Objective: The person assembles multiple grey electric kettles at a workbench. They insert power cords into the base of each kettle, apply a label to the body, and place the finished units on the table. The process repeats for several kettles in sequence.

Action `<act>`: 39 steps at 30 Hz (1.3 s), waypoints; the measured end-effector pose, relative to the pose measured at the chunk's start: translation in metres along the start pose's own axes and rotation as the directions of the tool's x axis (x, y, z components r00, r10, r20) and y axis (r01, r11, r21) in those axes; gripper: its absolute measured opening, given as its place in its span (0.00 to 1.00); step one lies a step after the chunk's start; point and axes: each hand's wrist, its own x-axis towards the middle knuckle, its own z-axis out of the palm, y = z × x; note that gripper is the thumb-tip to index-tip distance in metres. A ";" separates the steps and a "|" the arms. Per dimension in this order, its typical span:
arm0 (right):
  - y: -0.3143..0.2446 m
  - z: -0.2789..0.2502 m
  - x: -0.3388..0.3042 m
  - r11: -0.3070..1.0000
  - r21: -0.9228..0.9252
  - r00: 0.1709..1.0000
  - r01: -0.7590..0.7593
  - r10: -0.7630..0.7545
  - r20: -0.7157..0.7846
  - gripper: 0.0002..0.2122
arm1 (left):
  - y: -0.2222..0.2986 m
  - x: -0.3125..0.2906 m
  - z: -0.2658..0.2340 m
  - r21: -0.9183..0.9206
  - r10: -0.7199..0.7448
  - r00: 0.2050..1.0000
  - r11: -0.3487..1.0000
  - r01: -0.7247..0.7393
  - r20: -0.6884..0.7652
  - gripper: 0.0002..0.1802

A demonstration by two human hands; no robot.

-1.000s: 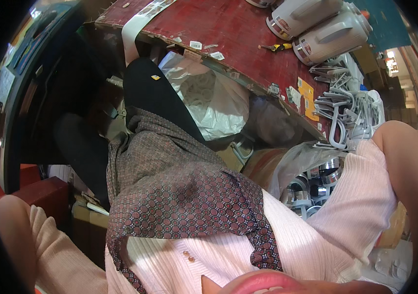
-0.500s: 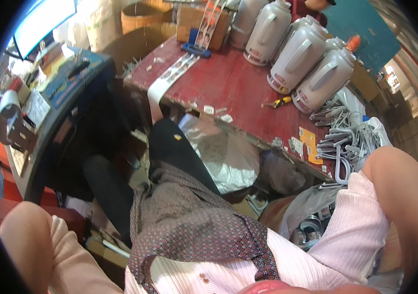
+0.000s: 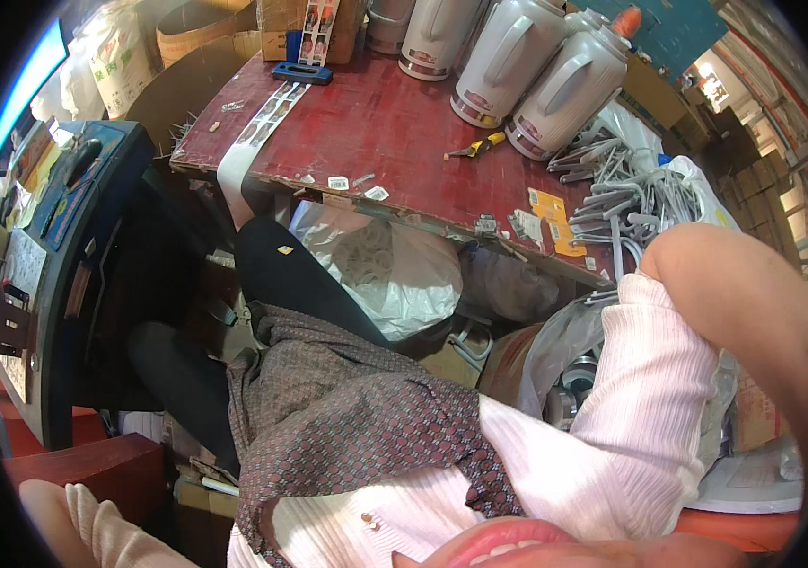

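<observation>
Red table [image 3: 357, 128] bears gray jugs [image 3: 508, 66], both hands out of view

The table fills the far middle of the scene. To its left stands a blue-topped desk [image 3: 125, 142]. Near, a dark patterned apron [image 3: 357, 426] lies over the person's ribbed top and lap. The right arm [image 3: 745, 293] bends sharply at the right, its forearm running out past the edge; only a little of the left arm [image 3: 49, 516] shows, near left. Since both the left hand and the right hand lie outside the picture, I cannot tell whether either grips anything.

Under the table's near edge sits a bulging white plastic bag [image 3: 418, 284]. The jugs stand upright, close together, toward the table's far right. At its right end, gray handles [image 3: 626, 194] lie heaped just beyond the right elbow; whether they touch it I cannot tell. A label strip [image 3: 251, 151] hangs over the near edge at left, with a blue holder [image 3: 303, 74] at its far part. Yellow labels [image 3: 555, 222] lie near right, and a yellow-and-black tool [image 3: 486, 143] rests beside the jugs.
</observation>
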 end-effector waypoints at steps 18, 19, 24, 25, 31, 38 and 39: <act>0.002 0.242 0.069 0.861 -0.066 0.816 -0.505 0.451 -0.361 0.07 | -0.028 -0.111 -0.023 0.230 -0.169 0.815 0.910 0.345 -0.554 0.18; -0.018 0.297 0.086 0.855 0.166 0.845 -0.492 0.514 -0.145 0.07 | -0.031 -0.130 -0.017 0.227 -0.216 0.728 0.860 0.458 -0.651 0.18; -0.061 0.549 0.089 0.664 0.421 0.783 -0.618 0.475 0.401 0.23 | -0.026 -0.235 0.058 -0.126 -0.488 0.137 0.469 0.874 -0.862 0.19; -0.062 0.579 0.076 0.679 0.444 0.811 -0.585 0.473 0.346 0.24 | -0.019 -0.254 0.074 -0.074 -0.555 0.146 0.354 0.932 -0.819 0.15; -0.049 0.623 0.047 0.524 0.622 0.807 -0.582 0.469 0.360 0.20 | 0.037 -0.301 0.145 -0.549 -0.696 -0.365 0.049 0.834 -0.618 0.11; -0.070 0.596 0.064 0.572 0.468 0.739 -0.674 0.536 0.409 0.09 | 0.108 -0.342 0.186 -0.257 -0.620 -0.442 -0.368 0.893 -0.648 0.09; -0.076 0.584 0.061 0.571 0.520 0.772 -0.636 0.479 0.418 0.09 | 0.140 -0.348 0.201 -0.265 -0.594 -0.514 -0.458 0.849 -0.619 0.08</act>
